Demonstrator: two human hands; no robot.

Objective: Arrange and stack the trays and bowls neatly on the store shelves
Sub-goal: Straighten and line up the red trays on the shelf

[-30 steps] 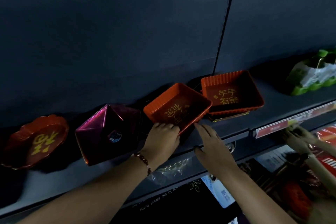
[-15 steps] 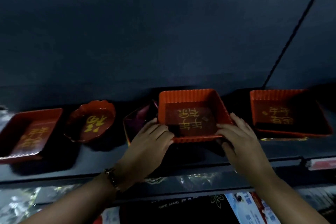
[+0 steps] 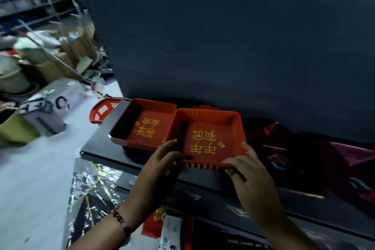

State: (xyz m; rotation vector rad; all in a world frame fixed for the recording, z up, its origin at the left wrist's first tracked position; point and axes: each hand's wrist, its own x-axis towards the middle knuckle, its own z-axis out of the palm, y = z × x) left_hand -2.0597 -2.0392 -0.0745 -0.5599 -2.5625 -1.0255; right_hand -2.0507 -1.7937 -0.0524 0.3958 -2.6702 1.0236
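Observation:
I hold a square orange-red ribbed tray [image 3: 209, 138] with gold characters above the dark shelf [image 3: 95, 148]. My left hand [image 3: 162, 160] grips its near-left corner and my right hand [image 3: 245, 170] grips its near-right edge. The tray's left side overlaps the right rim of a stack of darker red square trays [image 3: 142, 124] standing at the shelf's left end. A scalloped red bowl [image 3: 205, 106] just peeks out behind the held tray. Magenta foil-wrapped boxes [image 3: 284, 148] lie on the shelf to the right.
A red shopping basket [image 3: 103, 109] sits on the floor past the shelf's left end. Boxes and clutter fill the aisle at left, including a grey box [image 3: 50, 107]. A lower shelf with shiny wrapped goods [image 3: 95, 184] juts out below. The dark back panel rises behind.
The tray has travelled left along the shelf in both hands, from beside the right-hand tray to over the left stack. My view swung left, so the aisle now shows.

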